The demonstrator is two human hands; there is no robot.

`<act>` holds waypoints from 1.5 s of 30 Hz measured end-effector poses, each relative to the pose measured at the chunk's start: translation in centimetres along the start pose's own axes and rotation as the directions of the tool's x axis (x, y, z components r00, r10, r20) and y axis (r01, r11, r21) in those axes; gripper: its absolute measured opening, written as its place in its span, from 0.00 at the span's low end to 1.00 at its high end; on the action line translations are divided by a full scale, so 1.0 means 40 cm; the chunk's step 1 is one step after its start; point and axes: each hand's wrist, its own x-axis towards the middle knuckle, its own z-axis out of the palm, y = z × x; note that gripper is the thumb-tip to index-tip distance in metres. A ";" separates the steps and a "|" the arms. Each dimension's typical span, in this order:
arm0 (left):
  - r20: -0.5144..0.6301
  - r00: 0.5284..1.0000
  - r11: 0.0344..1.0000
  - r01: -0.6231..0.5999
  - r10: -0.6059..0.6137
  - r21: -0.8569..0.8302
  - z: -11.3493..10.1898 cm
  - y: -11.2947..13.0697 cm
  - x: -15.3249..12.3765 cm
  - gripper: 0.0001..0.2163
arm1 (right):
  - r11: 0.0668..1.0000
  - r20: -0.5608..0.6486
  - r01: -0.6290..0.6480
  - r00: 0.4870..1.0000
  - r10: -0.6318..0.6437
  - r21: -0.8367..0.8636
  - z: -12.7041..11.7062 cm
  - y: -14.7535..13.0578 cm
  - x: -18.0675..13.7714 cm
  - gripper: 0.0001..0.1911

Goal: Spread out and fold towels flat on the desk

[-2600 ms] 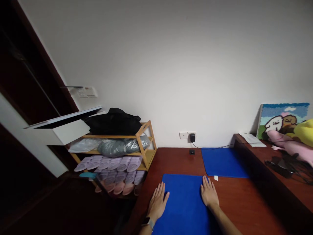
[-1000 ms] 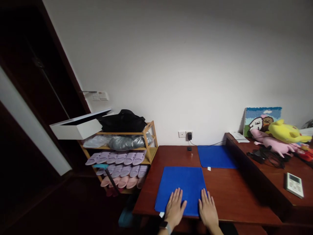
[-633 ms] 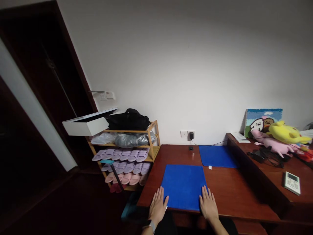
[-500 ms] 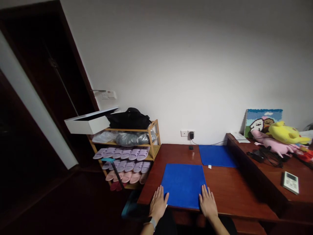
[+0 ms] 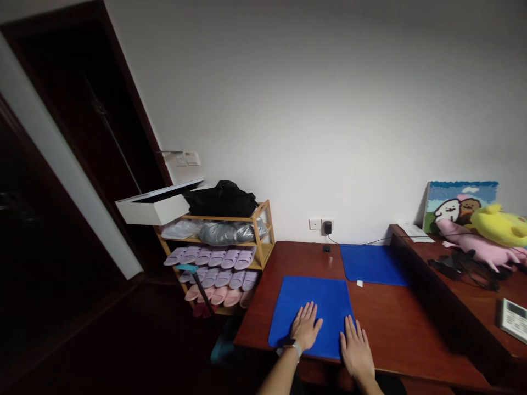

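Note:
A blue cloth [image 5: 319, 293] lies flat on the reddish-brown wooden table [image 5: 294, 258], close to its front edge. My left hand [image 5: 305, 328] rests palm down on the cloth, left of its middle, with fingers stretched out. At the cloth's right edge, my right hand [image 5: 356, 346] lies flat with its fingers extended, partly on the cloth and partly on the wood. A second blue cloth [image 5: 373, 264] is spread further back against the wall, with a small white tag [image 5: 359, 283] at its front edge. Neither hand holds anything.
On the left, a wooden shoe rack [image 5: 259, 236] holds several slippers, a black bag [image 5: 222, 198] and a white box [image 5: 150, 213]. A charger [image 5: 328, 226] is plugged in at the wall. Plush toys [image 5: 473, 247] and a calculator-like device [image 5: 514, 319] lie on the raised right section.
My left hand has moved from the near cloth's left edge rightward onto its surface. My right hand stays at the right edge. The view has shifted slightly left.

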 end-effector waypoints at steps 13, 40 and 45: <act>-0.025 0.959 0.955 0.283 -0.282 0.085 -0.075 -0.336 -0.134 0.33 | 1.000 0.015 -0.012 1.000 0.012 0.017 -0.019 -0.006 -0.001 0.36; -0.304 0.923 0.969 0.246 -0.235 -0.003 -0.025 -0.340 -0.136 0.28 | 0.998 0.008 -0.049 0.999 0.050 -0.049 -0.033 -0.011 -0.007 0.35; -0.313 0.921 0.971 0.241 -0.232 -0.011 -0.023 -0.337 -0.136 0.27 | 0.996 0.005 -0.045 0.999 0.046 -0.073 -0.033 -0.009 -0.008 0.35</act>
